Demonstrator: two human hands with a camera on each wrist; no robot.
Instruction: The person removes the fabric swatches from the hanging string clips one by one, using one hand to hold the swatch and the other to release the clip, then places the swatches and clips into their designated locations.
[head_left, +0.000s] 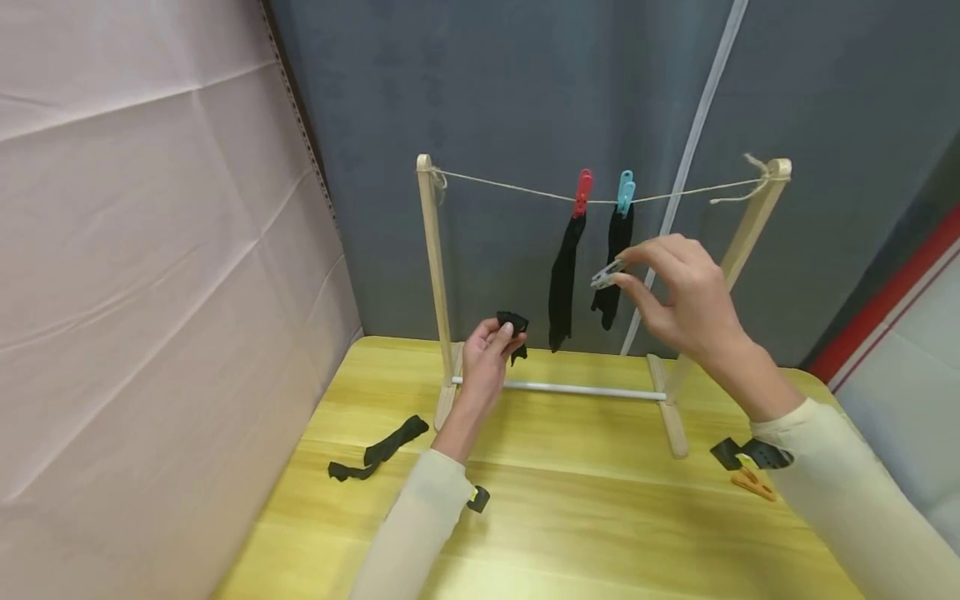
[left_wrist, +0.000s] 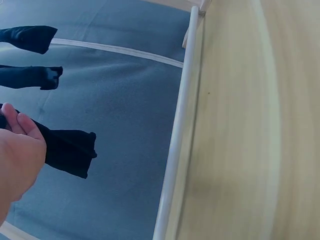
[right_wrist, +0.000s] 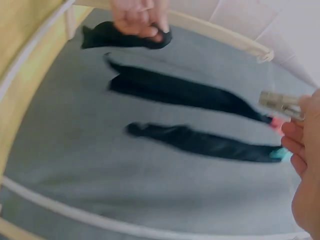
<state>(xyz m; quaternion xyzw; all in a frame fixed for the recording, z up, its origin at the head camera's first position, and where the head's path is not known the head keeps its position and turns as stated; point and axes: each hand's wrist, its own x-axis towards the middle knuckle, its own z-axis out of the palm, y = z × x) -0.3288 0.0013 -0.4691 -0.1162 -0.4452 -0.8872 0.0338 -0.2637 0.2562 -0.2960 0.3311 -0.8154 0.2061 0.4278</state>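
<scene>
My left hand pinches a black sock between thumb and fingers, in front of the rack's left half. The sock's free end shows past the fingers in the left wrist view. Raised at the right, my right hand holds a grey clothespin by its handles, between thumb and fingertips. Behind that clothespin, two black socks hang from a string: one sock under a red clothespin, the other under a blue clothespin.
The string is tied between two wooden posts, joined low down by a white rod. Another black sock lies at the left on the yellow wood-grain table. An orange clothespin lies near the right forearm. A grey curtain stands behind.
</scene>
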